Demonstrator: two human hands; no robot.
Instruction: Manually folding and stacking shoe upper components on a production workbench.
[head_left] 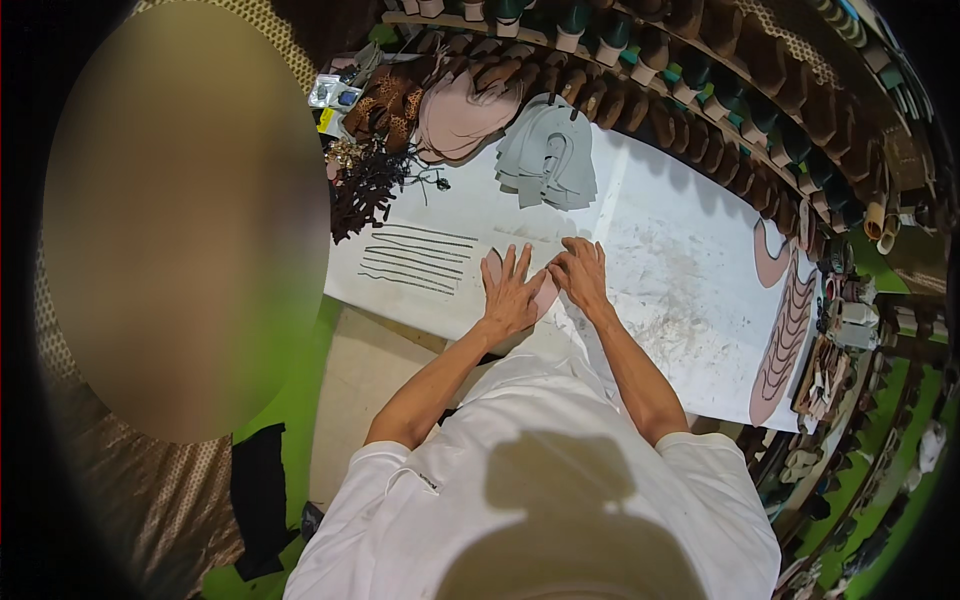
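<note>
My left hand [512, 290] lies flat with fingers spread on a pink sole-shaped cut piece [545, 296] on the white work surface [680, 260]. My right hand [580, 272] is right beside it, fingers bent, touching the same piece at its far edge. Whether the right fingers pinch anything small is hidden. Several thin dark strips [415, 258] lie in a row just left of my left hand.
A stack of grey cut pieces [547, 155] lies at the far side, with pink pieces [455, 120] and a dark tangle of straps [365, 185] to its left. More pink soles [782, 330] line the right edge. Shelves of shoe lasts [720, 90] curve around behind.
</note>
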